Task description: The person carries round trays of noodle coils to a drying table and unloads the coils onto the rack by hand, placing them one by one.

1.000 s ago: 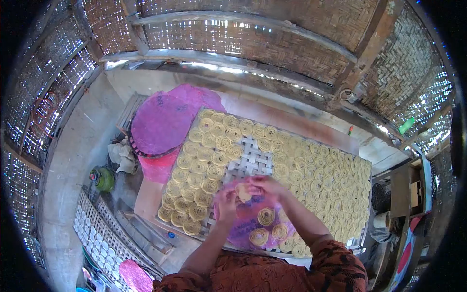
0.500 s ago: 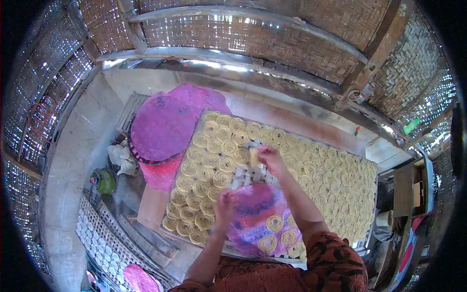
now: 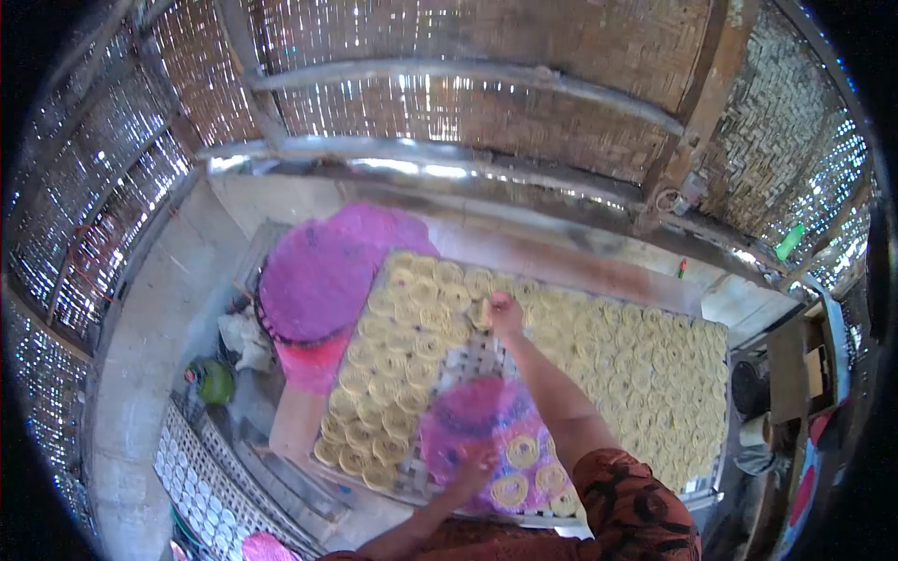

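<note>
Pale yellow spiral noodle coils (image 3: 645, 374) lie in rows over a large woven rack (image 3: 460, 360). Near the rack's far middle, my right hand (image 3: 506, 312) pinches one noodle coil (image 3: 481, 313) at the edge of the laid rows. My left hand (image 3: 477, 460), somewhat blurred, hovers low over a pink-purple sheet (image 3: 472, 402) with its fingers apart and nothing seen in them. Just right of that hand, several loose coils (image 3: 523, 452) rest on the sheet, which covers part of the rack.
Left of the rack stands a round stack covered by purple sheets (image 3: 313, 280). A green gas cylinder (image 3: 215, 381) sits on the floor, beyond another rack with small white rounds (image 3: 201, 496). Woven bamboo walls (image 3: 524, 122) surround the space; shelving stands at right (image 3: 790, 374).
My left hand has come down and right, over the sheet near the loose coils. The coil in my right hand has gone from upright to lower against the rack. The view has tilted up.
</note>
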The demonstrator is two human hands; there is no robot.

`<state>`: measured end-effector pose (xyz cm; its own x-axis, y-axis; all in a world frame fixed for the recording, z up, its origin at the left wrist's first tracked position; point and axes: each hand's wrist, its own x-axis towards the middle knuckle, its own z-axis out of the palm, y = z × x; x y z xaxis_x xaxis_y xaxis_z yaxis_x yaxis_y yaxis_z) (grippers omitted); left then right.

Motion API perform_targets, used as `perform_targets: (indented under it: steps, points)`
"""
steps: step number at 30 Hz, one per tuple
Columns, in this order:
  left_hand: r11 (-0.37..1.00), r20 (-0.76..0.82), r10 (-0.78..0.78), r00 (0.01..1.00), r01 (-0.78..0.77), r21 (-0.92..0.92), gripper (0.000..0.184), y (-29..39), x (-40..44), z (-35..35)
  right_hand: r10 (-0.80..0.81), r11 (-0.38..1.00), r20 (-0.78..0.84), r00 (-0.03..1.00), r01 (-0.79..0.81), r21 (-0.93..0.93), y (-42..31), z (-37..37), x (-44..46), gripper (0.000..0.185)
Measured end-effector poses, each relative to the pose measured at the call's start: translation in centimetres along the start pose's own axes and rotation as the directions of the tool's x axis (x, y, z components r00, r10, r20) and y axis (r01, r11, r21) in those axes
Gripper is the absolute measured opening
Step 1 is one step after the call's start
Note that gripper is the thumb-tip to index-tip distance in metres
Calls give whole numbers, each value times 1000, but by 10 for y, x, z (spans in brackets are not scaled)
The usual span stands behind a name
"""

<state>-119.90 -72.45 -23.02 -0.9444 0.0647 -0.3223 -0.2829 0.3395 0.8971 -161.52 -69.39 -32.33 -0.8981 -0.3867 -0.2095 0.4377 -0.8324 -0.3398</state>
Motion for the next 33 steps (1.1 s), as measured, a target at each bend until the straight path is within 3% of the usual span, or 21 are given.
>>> perform_targets:
  steps: [1, 3, 4, 6, 7, 10, 12, 13, 14, 15, 16, 18, 19, 20, 21, 22, 23, 24, 29, 31, 33]
  points:
    - [1000, -8, 13, 1000, -13, 21, 35, -7, 3, 4, -162, 966, 102, 982, 178, -187, 4, -4, 9, 29]
    - [984, -21, 151, 988, -149, 94, 40, -24, 1, 15, -299, 616, 22, 954, 211, -759, 0, 86, -55, 23]
    - [986, -19, 141, 990, -138, 90, 40, -25, -1, 15, -293, 618, 13, 956, 200, -760, -5, 101, -60, 23]
    - [946, -8, 189, 982, -180, 268, 43, -21, -9, 13, -166, 819, -87, 982, 88, -568, -7, 104, -64, 26]
    - [949, 0, 179, 984, -172, 263, 43, -21, -11, 12, -173, 826, -159, 972, 55, -561, -5, 103, -65, 28]
    - [936, 94, 198, 976, -217, 279, 45, -17, -12, 12, -218, 677, -341, 914, -110, -728, 1, 81, -67, 26]
    - [929, 49, 263, 963, -267, 255, 46, -14, -14, 11, -199, 671, -312, 929, -103, -734, 5, 67, -64, 26]
    - [930, 46, 262, 964, -265, 254, 46, -7, -13, 8, -317, 288, -31, 948, 65, -955, 0, 86, -81, 22]
    - [908, 78, 274, 959, -284, 309, 47, -1, -14, 6, -302, -152, 269, 915, 232, -961, -4, 107, -97, 18]
    - [882, 116, 279, 953, -303, 362, 48, 5, -18, 5, -305, -148, 258, 917, 222, -964, -7, 109, -102, 18]
    - [886, 131, 269, 954, -299, 356, 48, 1, -23, 9, -267, -472, 569, 778, 409, -781, -12, 109, -109, 18]
    - [827, 99, 357, 929, -364, 429, 45, -9, -22, 18, -116, -733, 800, 588, 493, -469, -23, 102, -140, 20]
    - [855, 127, 307, 943, -332, 399, 45, -14, -19, 21, 62, -645, 573, 817, 471, -602, -31, 104, -174, 24]
    - [856, 130, 309, 942, -335, 394, 45, -5, -22, 18, 266, -572, 287, 920, 391, -721, -38, 110, -210, 29]
    - [791, 192, 326, 926, -379, 480, 47, 12, -23, 11, 478, -597, 28, 878, 348, -722, -42, 120, -244, 35]
    - [717, 255, 334, 907, -420, 556, 50, 23, -24, 7, 635, -628, -239, 734, 311, -714, -42, 119, -279, 42]
    - [721, 259, 331, 907, -420, 551, 50, 28, -27, 6, 641, -530, 77, 763, 514, -675, -34, 61, -310, 38]
    - [688, 225, 340, 913, -404, 603, 49, 32, -27, 4, 602, -448, 389, 698, 697, -560, -31, 9, -327, 35]
    - [743, 163, 227, 960, -279, 608, 41, 11, -23, 25, 554, -594, 518, 652, 745, -304, -43, 23, -374, 32]
    - [767, 85, 244, 966, -246, 592, 20, 9, -20, 30, 553, -650, 533, 640, 732, -204, -47, 44, -383, 31]
    - [793, 124, 247, 961, -274, 544, 18, 12, -20, 30, 341, -554, 227, 912, 390, -735, -60, 78, -390, 30]
